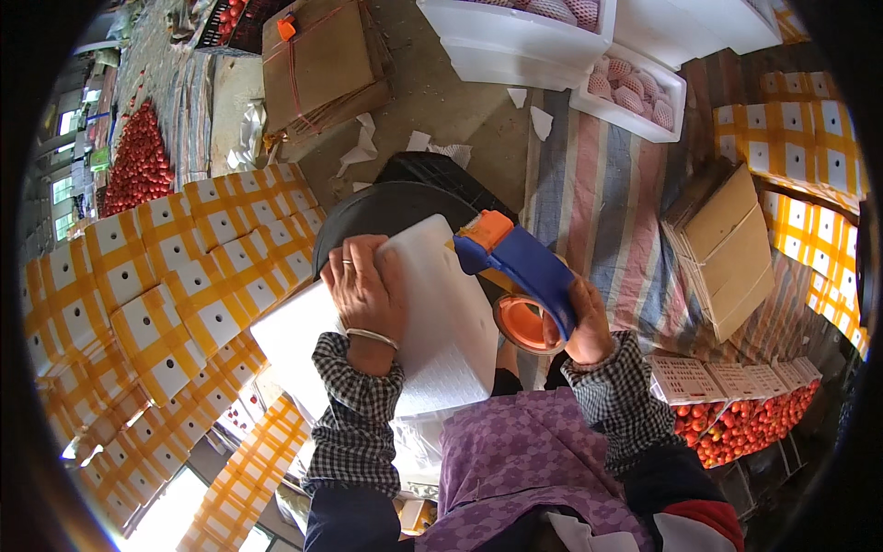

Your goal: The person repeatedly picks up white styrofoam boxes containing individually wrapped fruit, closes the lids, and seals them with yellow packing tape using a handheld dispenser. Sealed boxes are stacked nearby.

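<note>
A white foam box [432,322] stands tilted before me on a round black surface [345,225]. My left hand [364,281], with a ring and a bangle, lies on its top near the far left edge, fingers extended and pressed to the foam. In my right hand [585,317] is a blue and orange tape dispenser [533,267], closed around its handle just right of the box. The dispenser's roll of tape [526,324] hangs below the handle, and its orange head is close to the box's far right edge.
Stacks of taped white boxes [175,267] rise at left, with more [791,138] at far right. Flattened cardboard [322,60] lies ahead; another cardboard bundle [722,248] stands at right. Foam boxes of net-wrapped fruit [635,92] are at the back. Red fruit [745,428] fills crates lower right.
</note>
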Demonstrator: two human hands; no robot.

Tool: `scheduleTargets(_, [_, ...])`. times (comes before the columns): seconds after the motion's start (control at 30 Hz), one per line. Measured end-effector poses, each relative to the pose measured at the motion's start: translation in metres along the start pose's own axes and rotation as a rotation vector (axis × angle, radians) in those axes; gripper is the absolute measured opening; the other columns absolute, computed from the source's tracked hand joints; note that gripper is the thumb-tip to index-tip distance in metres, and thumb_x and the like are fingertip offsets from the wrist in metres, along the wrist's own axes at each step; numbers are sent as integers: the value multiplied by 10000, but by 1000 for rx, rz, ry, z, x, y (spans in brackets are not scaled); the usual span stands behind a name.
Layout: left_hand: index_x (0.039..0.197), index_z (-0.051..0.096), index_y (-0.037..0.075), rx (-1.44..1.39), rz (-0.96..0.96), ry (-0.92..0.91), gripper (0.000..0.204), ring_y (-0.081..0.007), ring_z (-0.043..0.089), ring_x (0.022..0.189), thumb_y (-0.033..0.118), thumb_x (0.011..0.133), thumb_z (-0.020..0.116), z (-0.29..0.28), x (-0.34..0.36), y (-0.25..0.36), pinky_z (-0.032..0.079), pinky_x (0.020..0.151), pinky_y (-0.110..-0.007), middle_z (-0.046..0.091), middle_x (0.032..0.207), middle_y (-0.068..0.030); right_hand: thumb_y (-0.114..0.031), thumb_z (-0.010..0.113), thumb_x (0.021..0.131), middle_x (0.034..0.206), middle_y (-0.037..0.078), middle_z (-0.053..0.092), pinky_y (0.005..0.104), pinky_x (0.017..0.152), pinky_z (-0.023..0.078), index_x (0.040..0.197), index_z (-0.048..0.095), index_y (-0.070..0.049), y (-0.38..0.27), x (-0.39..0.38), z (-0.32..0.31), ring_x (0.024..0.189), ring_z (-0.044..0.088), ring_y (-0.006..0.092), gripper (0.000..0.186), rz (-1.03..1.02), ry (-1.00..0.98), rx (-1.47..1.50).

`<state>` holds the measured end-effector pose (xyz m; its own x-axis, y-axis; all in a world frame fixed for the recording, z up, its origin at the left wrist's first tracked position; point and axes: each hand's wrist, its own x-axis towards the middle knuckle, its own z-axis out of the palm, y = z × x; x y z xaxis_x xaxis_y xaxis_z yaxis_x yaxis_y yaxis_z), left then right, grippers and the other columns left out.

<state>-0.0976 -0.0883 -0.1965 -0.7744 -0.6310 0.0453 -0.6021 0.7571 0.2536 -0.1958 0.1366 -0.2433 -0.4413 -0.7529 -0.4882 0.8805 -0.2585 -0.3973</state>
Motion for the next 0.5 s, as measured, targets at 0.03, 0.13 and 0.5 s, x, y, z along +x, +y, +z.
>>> scheduleTargets(0.03, [885, 525, 42, -15, 7, -16, 154, -261, 500, 856, 166, 819, 461, -1, -1, 2, 348, 831, -385, 547, 873, -89, -300, 424, 906, 747, 100, 603, 217, 430, 468, 1064, 467, 55, -6, 5, 1, 498, 564, 113, 391, 38, -15, 57])
scheduleTargets(0.13, [873, 512, 29, -82, 72, -20, 120, -246, 517, 871, 116, 806, 466, -3, -5, 8, 359, 834, -381, 570, 921, -81, -351, 331, 930, 499, 53, 522, 199, 380, 399, 926, 507, 2, -16, 15, 5, 397, 490, 99, 394, 193, 1, 97])
scheduleTargets(0.5, [1046, 482, 44, -130, 137, -33, 244, -256, 544, 870, 61, 803, 481, -4, -10, 5, 381, 838, -397, 580, 951, -106, -350, 298, 940, 477, 12, 497, 211, 384, 379, 913, 519, -51, -27, 30, 21, 383, 461, 94, 372, 533, 92, 76])
